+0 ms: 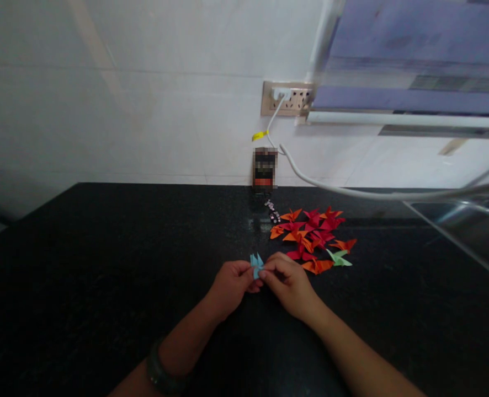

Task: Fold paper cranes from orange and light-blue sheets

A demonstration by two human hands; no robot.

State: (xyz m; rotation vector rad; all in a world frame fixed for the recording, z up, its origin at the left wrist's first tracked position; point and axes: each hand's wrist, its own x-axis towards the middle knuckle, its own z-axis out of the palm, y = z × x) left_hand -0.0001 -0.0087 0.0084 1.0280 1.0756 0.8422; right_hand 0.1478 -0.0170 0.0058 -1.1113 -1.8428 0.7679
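A small light-blue folded paper crane (256, 266) is held between my two hands, its pointed ends sticking up. My left hand (233, 284) pinches it from the left, fingers closed, with a dark bangle on that wrist. From the right, my right hand (288, 281) grips it between thumb and index finger. Just beyond my right hand lies a cluster of folded paper cranes, several red (312, 219) and several orange (318, 267). One pale-green paper crane (339, 257) sits at the cluster's right side.
The black countertop (104, 264) meets a white tiled wall (145, 121). Against the wall stands a phone-like device (265, 168), its face pixelated, with a beaded strap (272, 212) before it. A white cable (331, 188) arcs toward the sink (463, 220) at right. A wall socket (288, 99) holds a plug.
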